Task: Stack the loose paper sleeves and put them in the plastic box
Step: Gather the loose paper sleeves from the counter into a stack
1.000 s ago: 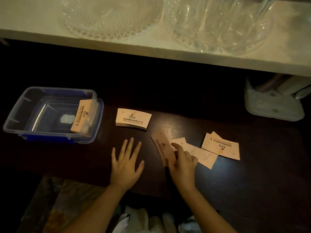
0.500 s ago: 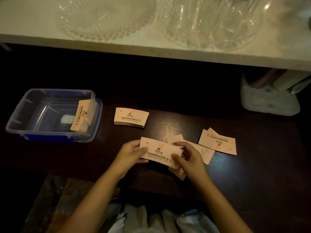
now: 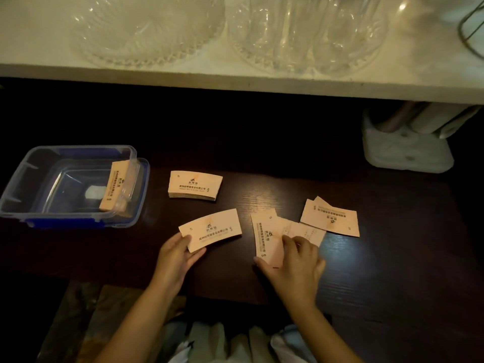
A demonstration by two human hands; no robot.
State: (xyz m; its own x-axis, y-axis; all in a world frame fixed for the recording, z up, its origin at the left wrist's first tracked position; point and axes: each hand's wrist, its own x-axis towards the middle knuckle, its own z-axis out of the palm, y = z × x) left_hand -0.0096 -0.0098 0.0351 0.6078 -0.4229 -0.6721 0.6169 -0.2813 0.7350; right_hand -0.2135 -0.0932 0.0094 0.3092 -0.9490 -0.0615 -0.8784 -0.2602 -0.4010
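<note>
My left hand (image 3: pixel 176 260) pinches one flat tan paper sleeve (image 3: pixel 212 231) by its lower left corner, just above the dark table. My right hand (image 3: pixel 293 265) grips a second sleeve (image 3: pixel 265 235) that stands lengthwise, lying over another loose sleeve (image 3: pixel 305 231). Two more overlapping sleeves (image 3: pixel 331 221) lie to the right. A neat stack of sleeves (image 3: pixel 193 186) sits behind my left hand. The clear plastic box (image 3: pixel 28 169) with blue clips stands at the left, with a bundle of sleeves (image 3: pixel 115 186) leaning against its right wall.
A white shelf (image 3: pixel 235 79) with clear glass dishes (image 3: pixel 306 35) overhangs the back of the table. A white holder (image 3: pixel 403 153) stands at the back right. The table's front edge (image 3: pixel 235 299) runs just under my wrists.
Both hands held one sleeve together half a second ago. Now the left hand alone keeps it and has moved left, while the right hand has taken hold of another sleeve on the table.
</note>
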